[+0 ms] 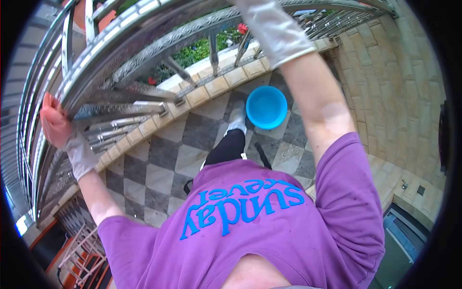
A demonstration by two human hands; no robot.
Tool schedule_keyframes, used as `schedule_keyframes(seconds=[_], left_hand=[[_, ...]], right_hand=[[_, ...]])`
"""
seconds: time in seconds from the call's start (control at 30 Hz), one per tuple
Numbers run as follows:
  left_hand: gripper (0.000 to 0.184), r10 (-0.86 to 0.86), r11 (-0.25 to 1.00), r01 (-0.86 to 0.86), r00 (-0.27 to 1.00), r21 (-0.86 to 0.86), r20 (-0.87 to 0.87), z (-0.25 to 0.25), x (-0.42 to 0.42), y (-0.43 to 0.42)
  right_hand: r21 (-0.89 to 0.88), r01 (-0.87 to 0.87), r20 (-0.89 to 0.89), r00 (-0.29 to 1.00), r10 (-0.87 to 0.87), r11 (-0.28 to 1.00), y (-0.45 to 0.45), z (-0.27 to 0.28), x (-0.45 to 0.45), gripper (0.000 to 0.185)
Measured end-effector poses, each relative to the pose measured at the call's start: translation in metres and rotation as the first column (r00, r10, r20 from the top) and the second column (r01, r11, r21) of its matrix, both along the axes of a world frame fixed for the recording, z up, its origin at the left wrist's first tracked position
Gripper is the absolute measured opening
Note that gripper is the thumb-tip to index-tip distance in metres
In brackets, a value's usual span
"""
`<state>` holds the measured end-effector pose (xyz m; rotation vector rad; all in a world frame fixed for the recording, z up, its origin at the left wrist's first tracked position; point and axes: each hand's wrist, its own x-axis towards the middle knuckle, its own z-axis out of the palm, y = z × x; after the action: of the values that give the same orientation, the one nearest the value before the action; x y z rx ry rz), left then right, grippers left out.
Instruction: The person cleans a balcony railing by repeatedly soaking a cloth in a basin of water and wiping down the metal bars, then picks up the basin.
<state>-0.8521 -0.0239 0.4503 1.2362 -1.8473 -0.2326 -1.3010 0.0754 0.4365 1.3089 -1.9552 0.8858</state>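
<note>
Railing (163, 45) at the floor (161, 151)'s far edge likely steadies best under a firm left hand (55, 123), fingers curled over it; the right hand (276, 29)'s fingers lie out of frame, grip unknowable.

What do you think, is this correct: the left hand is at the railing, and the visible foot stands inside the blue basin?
One part is wrong: the visible foot is beside the blue basin, not inside it, as the head view shows. The left hand is indeed at the railing.
</note>
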Motion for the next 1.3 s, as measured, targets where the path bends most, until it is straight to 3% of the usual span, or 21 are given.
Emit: schedule_keyframes(seconds=[0.07,0.13,0.2,0.27,0.33,0.43,0.47,0.53,0.57,0.6,0.63,0.67,0.7,0.77,0.87,0.97,1.1,1.17,1.23,1.27,1.3], left_hand=[[0.042,-0.050,0.991,0.039,0.996,-0.128,-0.080,-0.013,0.005,-0.010],[0.042,-0.006,0.988,0.019,0.996,-0.156,0.086,-0.004,0.002,-0.001],[0.043,-0.032,0.995,0.035,0.999,-0.092,0.029,-0.008,0.010,-0.012],[0.046,-0.043,0.998,0.047,0.995,0.043,-0.086,-0.009,0.014,-0.012],[0.049,-0.070,0.992,0.081,0.990,0.092,-0.125,-0.011,0.025,-0.019],[0.051,-0.058,0.992,0.062,0.997,0.109,-0.042,-0.013,0.034,-0.027],[0.051,-0.022,0.989,0.034,0.996,0.145,-0.081,-0.009,0.026,-0.021],[0.050,-0.033,0.947,0.073,0.991,0.313,-0.131,-0.010,0.058,-0.044],[0.052,0.044,0.954,-0.001,0.990,0.300,-0.137,-0.009,0.049,-0.045],[0.053,0.124,0.954,-0.078,0.982,0.290,-0.145,-0.008,0.037,-0.039],[0.051,0.236,0.921,-0.150,0.949,0.360,-0.208,0.003,0.013,-0.028],[0.050,0.193,0.962,-0.159,0.970,0.223,-0.144,0.014,-0.024,-0.012],[0.048,0.170,0.983,-0.165,0.983,0.078,-0.072,0.026,-0.060,0.005],[0.046,-0.003,0.980,0.039,0.984,-0.195,0.180,0.045,-0.099,0.003],[0.044,-0.186,0.935,0.260,0.938,-0.239,0.292,0.080,-0.213,0.048],[0.043,-0.344,0.815,0.512,0.804,-0.272,0.485,0.102,-0.310,0.095],[0.051,-0.519,0.742,0.665,0.651,-0.087,0.554,0.090,-0.384,0.133],[0.054,-0.554,0.677,0.735,0.553,-0.051,0.623,0.060,-0.428,0.170],[0.054,-0.567,0.684,0.729,0.516,0.018,0.643,0.020,-0.451,0.187],[0.054,-0.574,0.691,0.721,0.496,0.060,0.651,-0.008,-0.457,0.199],[0.054,-0.584,0.700,0.705,0.475,0.113,0.659,-0.045,-0.457,0.210]], right_hand=[[-0.094,-0.133,0.063,0.988,0.139,0.987,0.014,0.013,0.005,0.015],[-0.192,-0.253,0.117,0.953,0.278,0.948,0.027,0.021,0.008,0.010],[-0.287,-0.351,0.155,0.901,0.404,0.892,0.029,0.019,0.002,0.007],[-0.496,-0.308,0.716,0.384,0.583,0.812,0.002,0.001,0.001,0.007],[-0.069,-0.370,0.786,0.552,0.279,0.926,0.038,0.048,0.002,0.010],[-0.197,-0.468,0.939,0.163,0.303,0.862,0.036,0.039,-0.025,0.016],[-0.280,-0.422,0.960,-0.095,0.265,0.862,0.039,0.044,-0.035,0.015],[0.052,-0.527,0.823,0.503,0.262,0.848,0.048,0.036,-0.072,0.012],[-0.035,-0.468,0.893,0.382,0.238,0.883,0.076,0.059,-0.088,0.007],[0.125,-0.381,0.754,0.637,0.162,0.916,0.068,0.040,-0.119,0.010],[0.069,-0.342,0.805,0.574,0.150,0.937,0.077,0.038,-0.146,0.010],[0.011,-0.294,0.849,0.507,0.146,0.956,0.086,0.037,-0.173,0.011],[-0.075,-0.279,0.970,0.203,0.135,0.957,0.114,0.072,-0.194,0.012],[-0.316,-0.218,0.919,0.171,0.355,0.924,0.158,0.072,-0.228,0.012],[-0.583,-0.122,0.790,0.145,0.596,0.803,0.222,0.045,-0.257,0.013],[-0.696,0.038,0.717,0.084,0.692,0.717,0.281,-0.036,-0.275,0.015],[-0.537,0.349,0.764,-0.186,0.618,0.768,0.351,-0.249,-0.266,0.017],[-0.288,0.395,0.786,-0.423,0.451,0.872,0.382,-0.402,-0.245,0.023],[0.034,0.360,0.873,-0.465,0.148,0.932,0.398,-0.515,-0.196,0.024],[0.004,0.314,0.864,-0.478,0.155,0.950,0.413,-0.556,-0.173,0.026],[0.264,0.204,0.867,-0.479,-0.139,0.943,0.416,-0.606,-0.159,0.028]])
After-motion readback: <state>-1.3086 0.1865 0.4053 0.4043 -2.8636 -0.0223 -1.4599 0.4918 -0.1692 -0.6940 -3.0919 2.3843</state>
